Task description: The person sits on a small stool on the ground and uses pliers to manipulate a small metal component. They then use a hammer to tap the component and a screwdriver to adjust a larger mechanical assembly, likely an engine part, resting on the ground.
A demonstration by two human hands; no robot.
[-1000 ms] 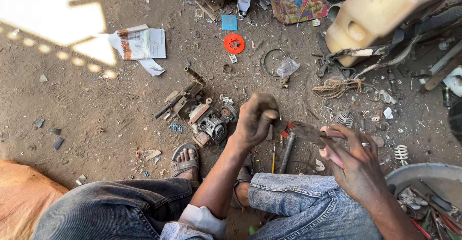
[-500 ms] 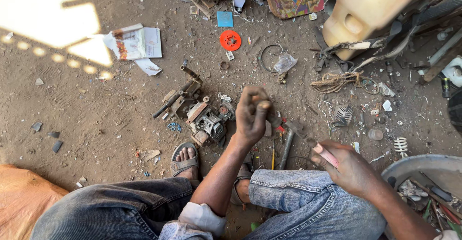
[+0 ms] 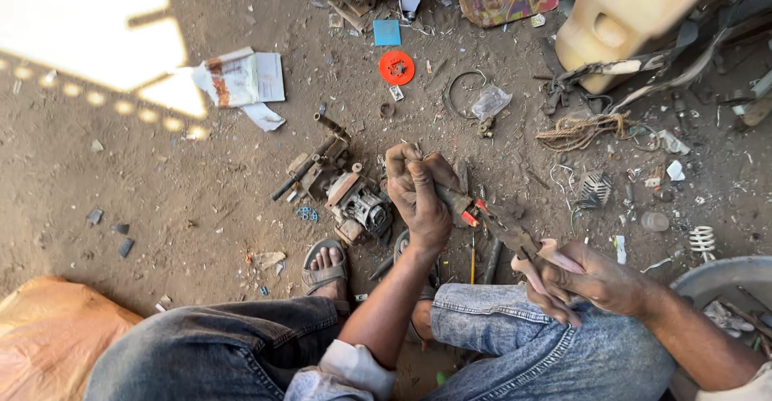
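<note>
The long grimy tool (image 3: 503,224) spans between both hands above the dirt floor (image 3: 161,192). It looks rigid, metal, fairly heavy and greasy, best held at both ends. The left hand (image 3: 418,188) has fingers clamped on its red-tipped end; the right hand (image 3: 583,280) grips the handle, which half a second ago sat lower.

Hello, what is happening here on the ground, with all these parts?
A person sits on the dirt floor. The left hand grips a small grimy part, and the right hand holds a long tool whose tip reaches that part. A dismantled engine piece lies beside the left hand, near a sandalled foot.
</note>
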